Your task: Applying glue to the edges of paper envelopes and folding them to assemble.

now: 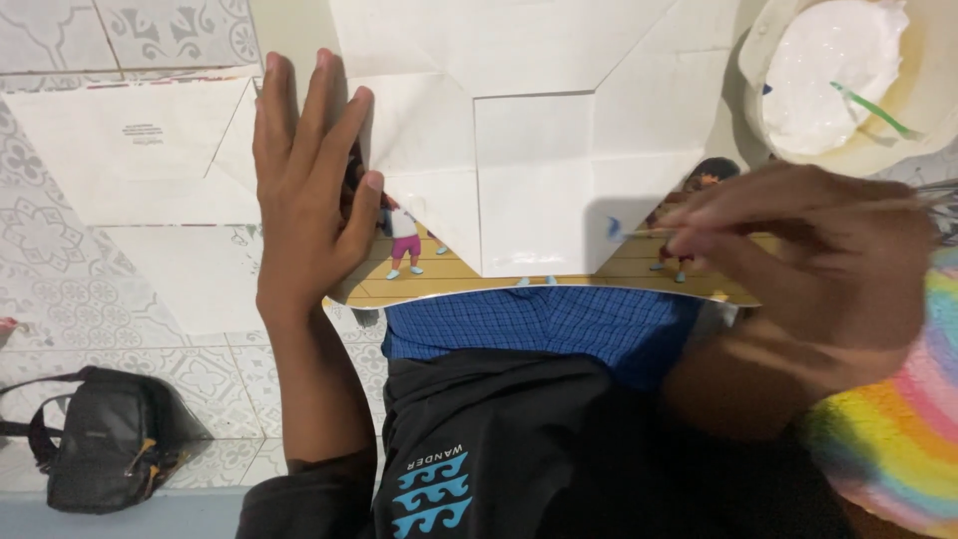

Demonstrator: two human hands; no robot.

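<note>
- Closest to me is the black cloth of my own clothing, with a strip of blue checked fabric just above it, right under the near edge of the folded paper.
- My left hand lies flat on the left part of that paper, fingers straight and released, pressing down and gripping nothing.
- My right hand is pinched around a thin brush; its stick runs leftward out of my fingers and the small blue tip sits on the white flap near the paper's near edge.
- White flaps of the paper are folded inward, and a printed cartoon picture of figures on a yellow floor shows between them along the near edge.
- To my right, a rainbow-striped thing lies close by my right wrist and hems that arm in.
- At the far right, a round bowl of white paste stands with a green stick lying in it, near my right hand.
- To the left, another white folded sheet lies on the patterned tile floor, just beside my left hand.
- Further left and nearer me, a black bag sits on the tiles, well apart from both hands.
- Bare tiles between that sheet and the bag leave room on my left.
</note>
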